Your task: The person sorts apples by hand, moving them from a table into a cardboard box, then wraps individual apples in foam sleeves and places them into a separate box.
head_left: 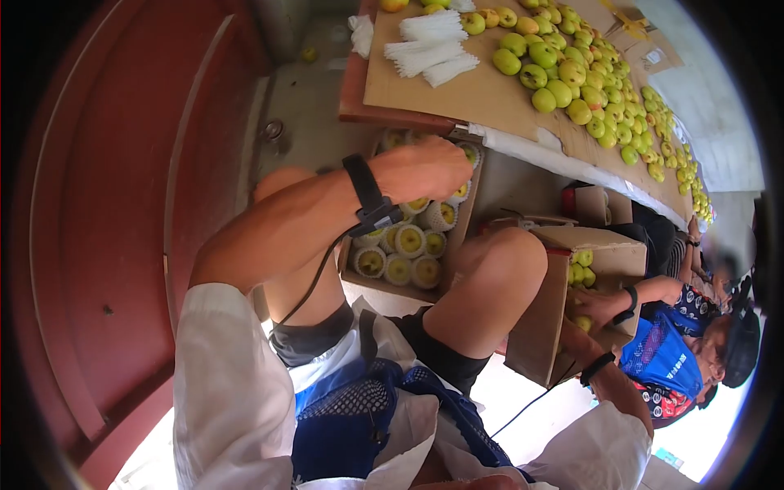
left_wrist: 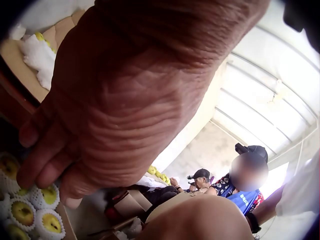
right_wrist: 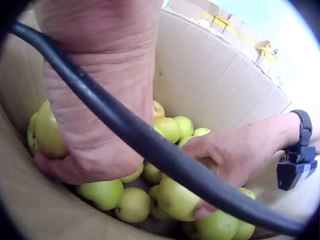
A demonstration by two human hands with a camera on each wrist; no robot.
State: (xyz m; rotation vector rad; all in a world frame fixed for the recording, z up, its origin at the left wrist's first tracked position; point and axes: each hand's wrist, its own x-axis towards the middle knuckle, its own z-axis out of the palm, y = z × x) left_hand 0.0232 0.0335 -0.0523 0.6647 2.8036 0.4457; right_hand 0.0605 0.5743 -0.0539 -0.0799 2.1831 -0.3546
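My left hand (head_left: 437,167) is over the carton of foam-wrapped apples (head_left: 410,241), palm down. In the left wrist view, the loosely bent fingers of that hand (left_wrist: 110,115) point down at wrapped apples (left_wrist: 22,212); whether they touch one is unclear. Inside a second carton (head_left: 539,327), my right hand (head_left: 575,341) is low among bare green apples. The right wrist view has this hand (right_wrist: 100,120) curled against a green apple (right_wrist: 49,131). Beside it, another person's hand (right_wrist: 232,152) holds a green apple (right_wrist: 175,199). A black cable crosses in front of both.
Many loose apples (head_left: 572,73) and white foam sleeves (head_left: 433,49) lie on a cardboard-covered table (head_left: 482,102). A person in a blue vest (head_left: 665,355) sits beside the second carton. Another carton (head_left: 592,204) stands under the table edge. A red door is at the left.
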